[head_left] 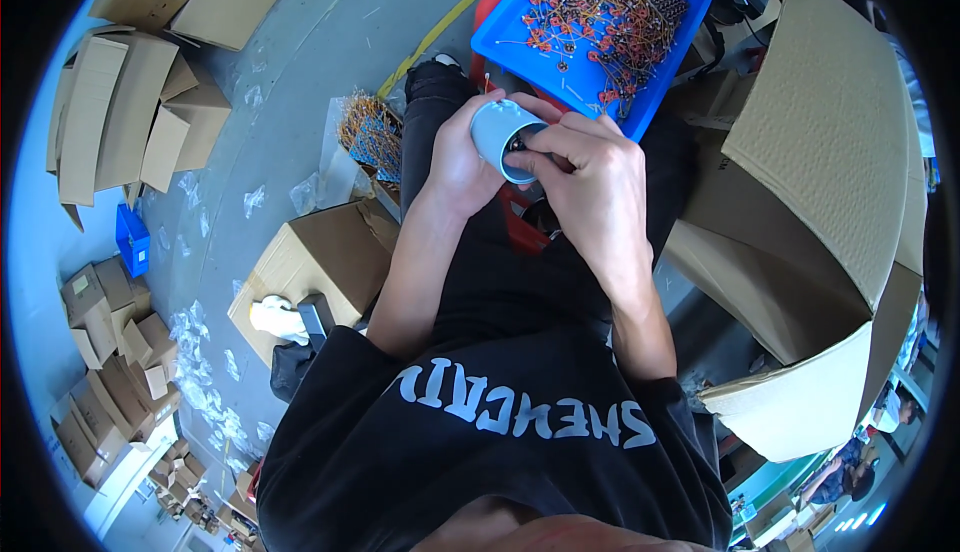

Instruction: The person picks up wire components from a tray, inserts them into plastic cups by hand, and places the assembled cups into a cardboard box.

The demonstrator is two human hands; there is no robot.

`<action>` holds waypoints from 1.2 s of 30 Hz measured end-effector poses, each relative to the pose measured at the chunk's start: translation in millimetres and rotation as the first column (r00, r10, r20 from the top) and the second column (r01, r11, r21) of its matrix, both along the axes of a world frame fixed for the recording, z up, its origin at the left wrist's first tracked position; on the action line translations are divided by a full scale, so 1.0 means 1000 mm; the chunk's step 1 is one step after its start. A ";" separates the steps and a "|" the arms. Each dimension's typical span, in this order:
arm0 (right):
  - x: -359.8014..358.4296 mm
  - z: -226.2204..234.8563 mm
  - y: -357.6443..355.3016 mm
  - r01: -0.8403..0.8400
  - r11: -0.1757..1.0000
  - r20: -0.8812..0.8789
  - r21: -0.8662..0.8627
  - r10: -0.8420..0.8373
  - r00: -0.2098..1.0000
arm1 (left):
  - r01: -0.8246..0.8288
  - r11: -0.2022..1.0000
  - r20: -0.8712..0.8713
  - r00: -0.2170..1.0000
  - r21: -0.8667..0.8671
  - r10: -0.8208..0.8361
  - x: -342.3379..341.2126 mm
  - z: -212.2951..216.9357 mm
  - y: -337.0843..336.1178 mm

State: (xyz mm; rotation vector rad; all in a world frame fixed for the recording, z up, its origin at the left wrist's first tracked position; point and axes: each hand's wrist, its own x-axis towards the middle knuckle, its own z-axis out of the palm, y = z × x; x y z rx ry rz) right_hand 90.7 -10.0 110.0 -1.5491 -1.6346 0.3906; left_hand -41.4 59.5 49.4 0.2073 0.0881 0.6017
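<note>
A pale blue-grey cup-shaped piece [493, 138] lies tilted in my left hand [459, 157], its round opening turned toward my right hand. The left fingers wrap around its far side. With the thumb and fingers of my right hand [592, 167] at the opening, I pinch something dark [517, 142] just inside; its kind is mostly hidden by the fingers. Just beyond my hands, a blue tray [530, 64] holds many small red and dark beaded pieces [620, 22] on thin stems or wires.
At right stands a large open cardboard box [810, 142]. Left of my legs are a bundle of orange wired pieces [370, 132] and a cardboard box [335, 252]. Stacked cartons [125, 102], a small blue bin [132, 239] and plastic scraps [190, 342] lie farther left. Another person [845, 477] is at lower right.
</note>
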 end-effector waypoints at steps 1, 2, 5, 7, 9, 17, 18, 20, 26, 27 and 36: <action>0.000 -0.002 0.000 -0.001 1.000 -0.003 -0.004 0.001 1.000 | -0.001 0.999 -0.031 1.000 0.035 0.002 0.000 0.001 0.001; 0.000 -0.003 0.000 -0.002 1.000 -0.005 -0.008 0.002 1.000 | -0.001 0.998 -0.061 0.998 0.069 0.005 -0.001 0.001 0.001; -0.003 -0.003 0.001 0.021 1.000 0.026 -0.012 -0.021 0.999 | 0.002 0.999 -0.097 0.995 0.035 0.001 -0.001 -0.003 0.000; -0.006 -0.001 0.000 0.070 0.997 0.090 -0.011 -0.068 0.994 | 0.002 1.000 -0.114 0.993 0.019 0.000 0.001 -0.006 -0.001; -0.002 0.005 -0.006 0.048 0.998 0.061 -0.038 -0.046 0.997 | -0.090 0.996 -0.295 0.951 0.020 0.092 0.007 -0.004 -0.006; 0.008 0.004 -0.003 -0.015 0.997 -0.062 0.082 0.020 0.998 | -0.106 0.994 -0.254 0.962 -0.018 0.098 0.003 0.000 0.000; 0.010 -0.004 -0.002 -0.057 0.996 -0.020 0.074 0.059 0.998 | -0.121 0.978 -0.259 0.963 -0.168 0.075 0.005 0.002 -0.001; 0.010 -0.008 0.000 -0.089 0.994 0.016 0.068 0.088 0.996 | -0.084 0.990 -0.252 0.966 -0.114 0.053 0.002 0.001 0.001; 0.012 -0.016 0.001 -0.029 0.999 -0.080 0.043 0.033 0.996 | -0.129 0.943 -0.543 0.790 0.307 0.285 0.000 0.016 -0.013; 0.012 -0.020 0.002 -0.010 1.000 -0.112 0.025 0.013 0.994 | -0.126 0.943 -0.541 0.792 0.309 0.283 0.001 0.017 -0.018; 0.010 -0.034 0.005 -0.025 0.994 -0.066 0.111 0.032 0.997 | -0.056 0.614 -0.514 0.489 0.788 0.704 0.008 0.011 -0.026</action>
